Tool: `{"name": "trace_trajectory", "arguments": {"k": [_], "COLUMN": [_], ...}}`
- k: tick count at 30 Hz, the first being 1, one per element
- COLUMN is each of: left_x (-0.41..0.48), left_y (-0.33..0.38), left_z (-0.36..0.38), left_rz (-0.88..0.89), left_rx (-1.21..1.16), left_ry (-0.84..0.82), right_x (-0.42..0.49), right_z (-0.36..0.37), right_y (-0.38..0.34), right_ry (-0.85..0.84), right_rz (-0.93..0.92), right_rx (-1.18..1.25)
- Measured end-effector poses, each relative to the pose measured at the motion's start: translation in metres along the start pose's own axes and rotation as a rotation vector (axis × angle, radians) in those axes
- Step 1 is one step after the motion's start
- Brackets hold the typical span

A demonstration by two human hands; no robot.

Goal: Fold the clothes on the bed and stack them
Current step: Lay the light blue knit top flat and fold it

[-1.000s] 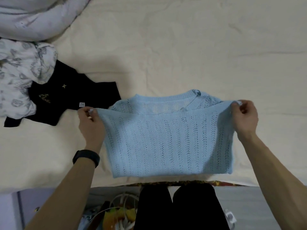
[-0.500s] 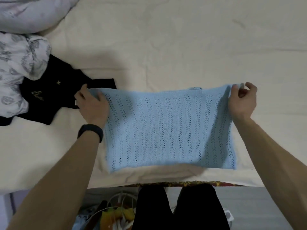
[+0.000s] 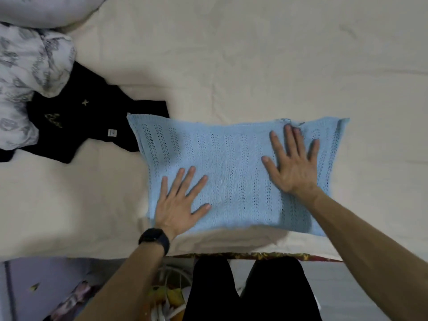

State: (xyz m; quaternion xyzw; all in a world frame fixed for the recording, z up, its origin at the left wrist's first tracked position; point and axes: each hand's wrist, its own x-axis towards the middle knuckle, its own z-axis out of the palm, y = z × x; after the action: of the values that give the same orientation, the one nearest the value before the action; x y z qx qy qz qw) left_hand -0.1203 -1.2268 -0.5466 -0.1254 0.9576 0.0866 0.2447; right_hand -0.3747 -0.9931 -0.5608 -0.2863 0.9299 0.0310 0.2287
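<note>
**Palms down to set the fold**

Head view: the folded blue knit top [image 3: 231,163] lies near the front edge of the bed [image 3: 254,66], just beside a black garment [image 3: 76,126]. The left hand [image 3: 178,205] and right hand [image 3: 294,167] rest flat on it, each grip wide and holding nothing, probably smoothing the fold. Half a second ago both pinched its far corners.
</note>
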Motion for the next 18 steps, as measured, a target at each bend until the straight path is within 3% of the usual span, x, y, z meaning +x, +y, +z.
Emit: {"name": "trace_trajectory", "arguments": {"k": [4,8,11,15,18], "left_x": [-0.026,-0.051,-0.069,-0.074,-0.065], "left_y": [-0.005,0.022,0.003,0.011,0.065], "left_z": [0.004,0.012,0.02,0.017,0.007], "left_rz": [-0.039,-0.052,-0.182,-0.214,-0.086], "left_rx": [-0.068,-0.107,-0.112,-0.108,-0.166], "left_ry": [0.101,0.076,-0.021,-0.028,0.043], "right_x": [-0.067,-0.149,-0.166,-0.177,-0.183], "right_z": [0.008,0.036,0.039,0.023,0.012], "right_y": [-0.023,-0.039,-0.013,0.025,0.041], "right_ry": [0.158,0.102,0.022,-0.027,0.066], "right_rz": [0.014,-0.091,0.053,0.151,0.366], "right_rx": [0.112,0.052,0.032,0.062,0.335]}}
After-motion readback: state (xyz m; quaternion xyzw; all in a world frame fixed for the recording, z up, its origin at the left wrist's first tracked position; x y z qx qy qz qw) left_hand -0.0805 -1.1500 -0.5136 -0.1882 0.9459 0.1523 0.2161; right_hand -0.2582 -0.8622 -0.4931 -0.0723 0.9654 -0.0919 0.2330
